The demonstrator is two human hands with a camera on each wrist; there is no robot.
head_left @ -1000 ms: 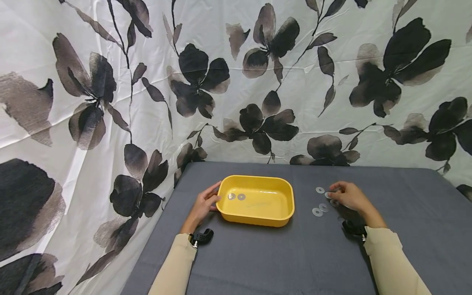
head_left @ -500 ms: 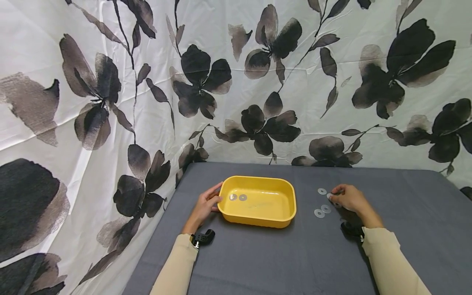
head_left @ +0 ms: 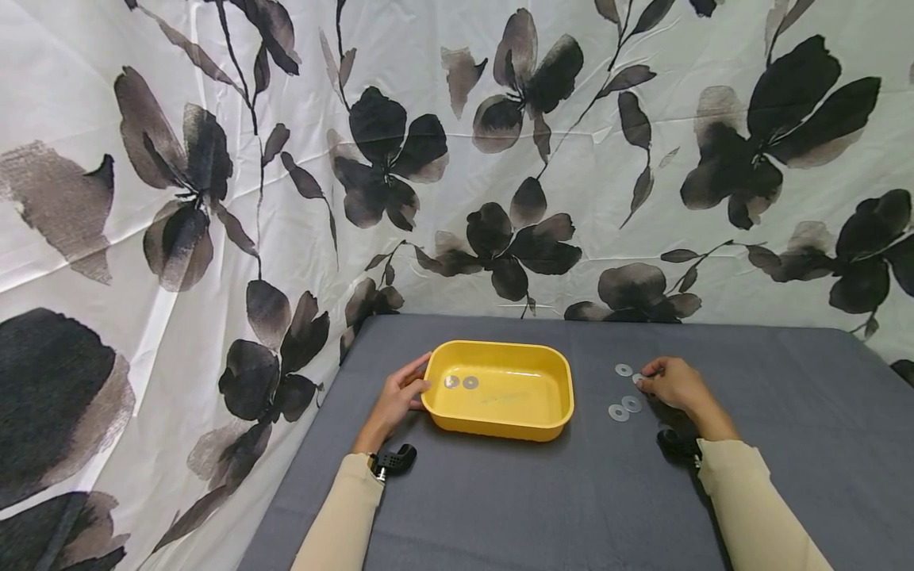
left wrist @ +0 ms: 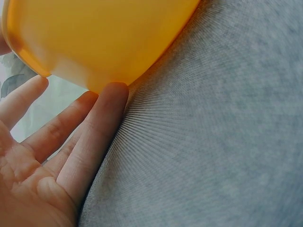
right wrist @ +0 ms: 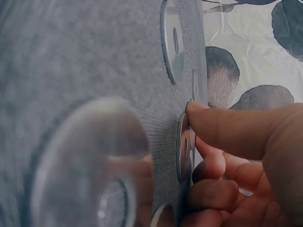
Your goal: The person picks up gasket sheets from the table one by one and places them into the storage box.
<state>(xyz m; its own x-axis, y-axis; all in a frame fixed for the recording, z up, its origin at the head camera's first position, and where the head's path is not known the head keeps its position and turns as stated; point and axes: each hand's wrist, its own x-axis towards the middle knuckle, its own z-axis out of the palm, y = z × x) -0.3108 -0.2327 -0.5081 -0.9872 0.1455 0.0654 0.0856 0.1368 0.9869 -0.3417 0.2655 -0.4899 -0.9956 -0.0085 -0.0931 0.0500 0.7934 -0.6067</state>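
In the head view my left hand is at the left end of a yellow tray. The left wrist view shows its straight fingers touching the tray's outer wall. Two flat round washers lie inside the tray near that end. To the right of the tray, my right hand is low over the table, its thumb and curled fingers pinching a washer at the edge. Other washers lie beside it on the cloth. The hand hides whatever lies beneath its palm.
A grey cloth covers the table. Behind it and along the left hangs a white curtain with dark flowers. Each wrist bears a black strapped device, one near the left sleeve and one near the right sleeve.
The view has shifted slightly. My right hand has moved a little over the washers, and one that showed under it is now covered. My left hand and the tray have kept their places.
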